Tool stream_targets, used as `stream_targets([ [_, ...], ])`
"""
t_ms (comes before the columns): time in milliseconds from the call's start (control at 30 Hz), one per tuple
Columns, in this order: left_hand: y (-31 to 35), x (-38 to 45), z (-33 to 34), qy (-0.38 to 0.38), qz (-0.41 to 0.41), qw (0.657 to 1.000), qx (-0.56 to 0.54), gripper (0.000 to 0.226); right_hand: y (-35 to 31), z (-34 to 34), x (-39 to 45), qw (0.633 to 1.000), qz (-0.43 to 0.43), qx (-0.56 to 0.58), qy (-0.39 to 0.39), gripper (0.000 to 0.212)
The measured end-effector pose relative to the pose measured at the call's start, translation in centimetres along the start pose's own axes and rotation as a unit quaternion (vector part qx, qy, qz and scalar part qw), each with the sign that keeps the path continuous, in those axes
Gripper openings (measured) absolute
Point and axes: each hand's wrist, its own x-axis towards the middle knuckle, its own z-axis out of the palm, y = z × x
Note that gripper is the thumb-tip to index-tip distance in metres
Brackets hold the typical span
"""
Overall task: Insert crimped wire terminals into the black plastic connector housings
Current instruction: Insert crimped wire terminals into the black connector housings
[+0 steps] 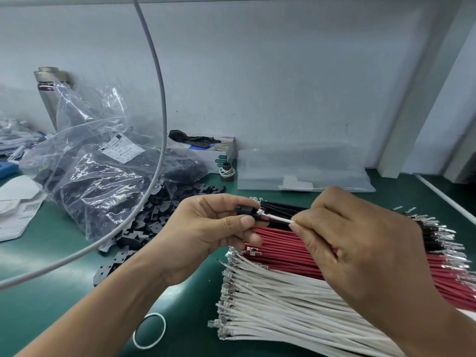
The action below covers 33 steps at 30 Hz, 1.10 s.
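Observation:
My left hand [213, 228] pinches a small black connector housing [244, 211] between thumb and fingers. My right hand [342, 240] pinches a white wire [279, 219], whose crimped terminal [261, 212] sits at the housing's opening. A black wire runs out of the housing just below the white one. Under my hands lie rows of black wires [283, 206], red wires [283, 251] and white wires [283, 300], all with metal terminals. Loose black housings [144, 228] are heaped on the green mat to the left.
A clear plastic bag [103, 181] of black housings lies at the left. A grey cable [158, 140] arcs across the view. A white rubber ring [149, 331] lies near the front. A small box [219, 150], a black spool [227, 172] and a flat clear bag [304, 171] stand by the wall.

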Motion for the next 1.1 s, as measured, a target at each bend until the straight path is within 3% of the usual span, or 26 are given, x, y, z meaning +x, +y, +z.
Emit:
stream_targets([
  [133,0.1,-0.1,0.1,-0.003,0.002,1.000,0.018,0.026,-0.4,0.4,-0.1,1.000,0.018,0.017,-0.010,0.019],
  [233,0.2,-0.1,0.2,0.000,0.012,0.998,0.054,0.026,-0.5,0.6,-0.1,0.993,0.076,0.091,-0.023,0.013],
  [433,0.0,-0.3,0.6,-0.006,0.037,0.991,0.131,0.027,-0.1,1.4,-0.4,0.942,0.203,0.258,-0.074,0.018],
  [600,0.0,-0.4,0.8,-0.008,0.024,0.990,0.136,0.026,-0.5,1.3,-0.4,0.951,0.184,0.234,-0.085,0.016],
  [867,-0.1,-0.3,0.5,-0.015,-0.020,0.998,0.058,0.031,0.1,0.9,-0.3,0.944,0.202,0.244,-0.086,0.022],
  [1100,-0.2,-0.2,0.3,-0.021,-0.016,0.997,0.073,0.032,-0.2,1.5,-0.4,0.949,0.198,0.231,-0.077,0.023],
])
